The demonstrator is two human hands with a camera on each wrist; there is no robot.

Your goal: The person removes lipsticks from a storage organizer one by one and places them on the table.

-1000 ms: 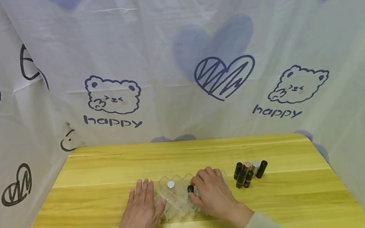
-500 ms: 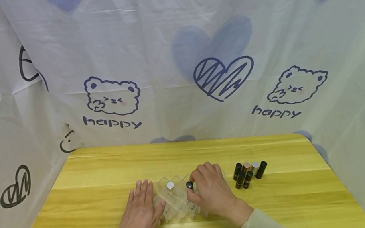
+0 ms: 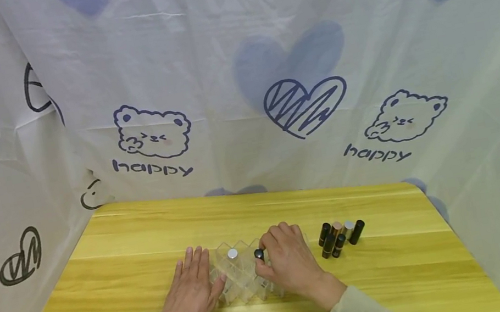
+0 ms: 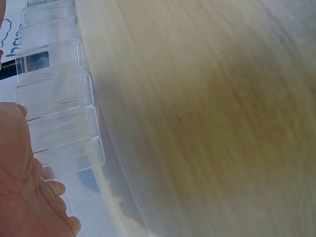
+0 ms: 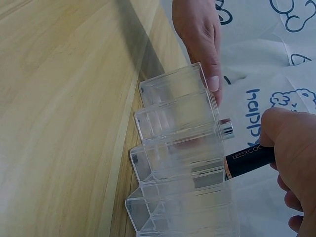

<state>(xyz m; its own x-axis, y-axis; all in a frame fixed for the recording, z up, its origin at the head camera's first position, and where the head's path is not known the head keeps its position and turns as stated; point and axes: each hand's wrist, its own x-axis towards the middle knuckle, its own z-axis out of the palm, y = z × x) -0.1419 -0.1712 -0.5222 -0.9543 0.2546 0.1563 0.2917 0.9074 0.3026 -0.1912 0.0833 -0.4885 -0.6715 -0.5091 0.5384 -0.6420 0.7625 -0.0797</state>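
Observation:
A clear plastic lipstick organizer point(image 3: 244, 285) with diamond-shaped compartments sits on the table. My right hand point(image 3: 291, 263) pinches a black lipstick tube point(image 5: 249, 161) near its top, between thumb and fingers. In the right wrist view, the lower end of that tube is inside one compartment. A silver-capped lipstick point(image 3: 232, 254) stands in another compartment to the left, its top showing above the rim. My left hand point(image 3: 187, 292) lies along the left side of the organizer point(image 4: 59, 98), fingers straight, thumb against its edge.
To the right of the organizer, several lipsticks point(image 3: 329, 246) stand in a cluster, most of them black, with a silver one point(image 3: 349, 229) and a rose-gold one point(image 3: 336, 229). A printed cloth point(image 3: 215, 73) hangs behind the wooden table point(image 3: 392, 281).
The top of the black lipstick has shifted slightly away from me and shows more of its end, with my right fingers moving along. My left hand stays in place.

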